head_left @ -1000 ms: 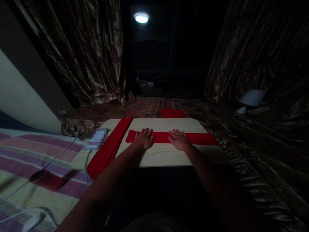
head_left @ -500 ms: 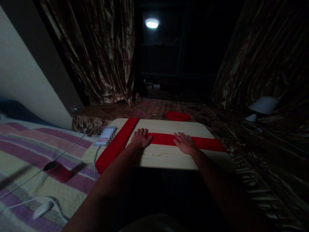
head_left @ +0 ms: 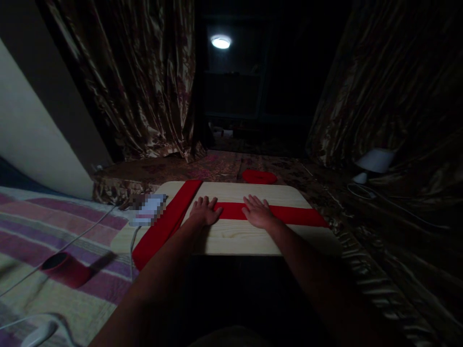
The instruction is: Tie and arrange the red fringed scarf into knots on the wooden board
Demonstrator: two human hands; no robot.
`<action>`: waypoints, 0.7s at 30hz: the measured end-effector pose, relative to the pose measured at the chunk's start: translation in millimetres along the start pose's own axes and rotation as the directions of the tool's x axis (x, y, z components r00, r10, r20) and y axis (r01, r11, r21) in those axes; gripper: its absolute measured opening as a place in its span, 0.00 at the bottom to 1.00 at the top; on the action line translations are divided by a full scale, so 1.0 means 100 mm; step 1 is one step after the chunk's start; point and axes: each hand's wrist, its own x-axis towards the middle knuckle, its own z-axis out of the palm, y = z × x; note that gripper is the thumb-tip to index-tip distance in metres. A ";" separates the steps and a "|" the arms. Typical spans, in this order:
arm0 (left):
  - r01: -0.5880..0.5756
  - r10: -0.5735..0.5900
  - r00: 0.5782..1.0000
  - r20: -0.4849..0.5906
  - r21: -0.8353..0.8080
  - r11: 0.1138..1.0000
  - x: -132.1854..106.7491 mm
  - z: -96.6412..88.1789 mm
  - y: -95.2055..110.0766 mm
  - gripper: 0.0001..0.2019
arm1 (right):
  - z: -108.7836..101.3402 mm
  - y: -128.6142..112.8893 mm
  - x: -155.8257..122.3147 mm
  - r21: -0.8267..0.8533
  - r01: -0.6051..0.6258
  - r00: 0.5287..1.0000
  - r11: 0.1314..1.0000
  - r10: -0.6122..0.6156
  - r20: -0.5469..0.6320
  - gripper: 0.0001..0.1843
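A long red cloth strip [head_left: 294,216] lies flat across a pale wooden board [head_left: 231,241]. My left hand [head_left: 203,211] rests palm down at the strip's left end, fingers spread. Further right, my right hand [head_left: 258,212] lies flat on the same strip, its fingers stretched out and its thumb apart. Another wide red cloth band [head_left: 164,229] runs front to back over the board's left side, left of my left hand. Past the board's far edge sits a red rolled or folded cloth [head_left: 259,177].
On the left, a striped bedspread [head_left: 32,226] carries a red cylindrical object [head_left: 67,270], white cables and a white device [head_left: 39,333]. A blurred-out phone-like object [head_left: 150,209] lies at the board's left edge. Patterned curtains [head_left: 159,86] hang behind; a lamp [head_left: 376,160] stands at right.
My right hand has slid left along the red strip, closer to my left hand. My left hand stays at the left end. The whole view has shifted slightly.
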 end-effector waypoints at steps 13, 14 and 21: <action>-0.019 0.020 1.000 -0.013 0.072 0.997 0.05 0.06 -0.08 0.42 | 0.07 0.07 -0.16 0.081 0.086 0.996 0.993 -0.088 0.022 0.40; -0.016 0.017 1.000 -0.014 0.069 0.997 0.06 0.06 -0.08 0.42 | 0.05 0.18 -0.21 0.075 0.067 0.997 0.995 -0.069 0.020 0.40; -0.047 0.050 0.998 -0.029 0.078 0.996 0.14 0.13 -0.15 0.41 | 0.04 1.07 -0.55 0.012 -0.079 0.996 0.997 0.080 -0.032 0.38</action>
